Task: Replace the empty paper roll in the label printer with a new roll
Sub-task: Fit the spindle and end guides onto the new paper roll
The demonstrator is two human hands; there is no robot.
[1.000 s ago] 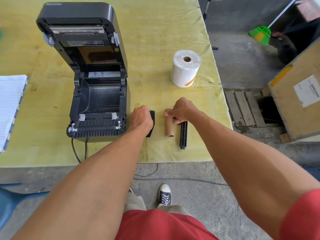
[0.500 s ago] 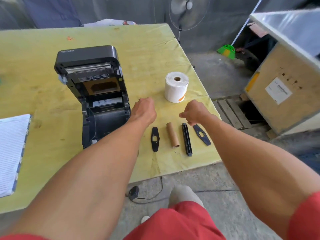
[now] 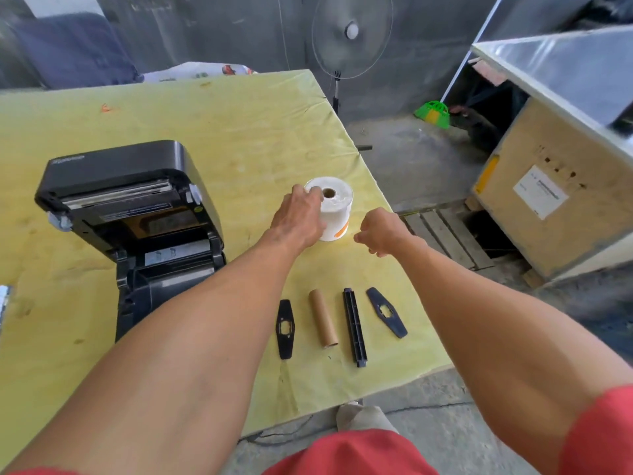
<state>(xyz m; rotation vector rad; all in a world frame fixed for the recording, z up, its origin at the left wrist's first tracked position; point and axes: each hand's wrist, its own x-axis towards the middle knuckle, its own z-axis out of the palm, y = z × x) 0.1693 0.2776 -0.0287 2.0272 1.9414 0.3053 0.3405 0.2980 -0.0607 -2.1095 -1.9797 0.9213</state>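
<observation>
Removal stage appears complete: empty cardboard core (image 3: 323, 319) lies on the yellow table (image 3: 239, 132) near its front edge, between one black end flange (image 3: 285, 328) and the black spindle (image 3: 355, 326), with a second flange (image 3: 387, 311) just beyond. New paper roll (image 3: 334, 207) stands on end, right of the label printer (image 3: 130, 228), whose lid is raised. Left hand (image 3: 301, 217) wraps the roll's near side; whether it is lifted cannot be told. Right hand (image 3: 380, 233) is loosely curled, empty, just beside the roll. Outstanding: spindle assembly, loading, closing.
</observation>
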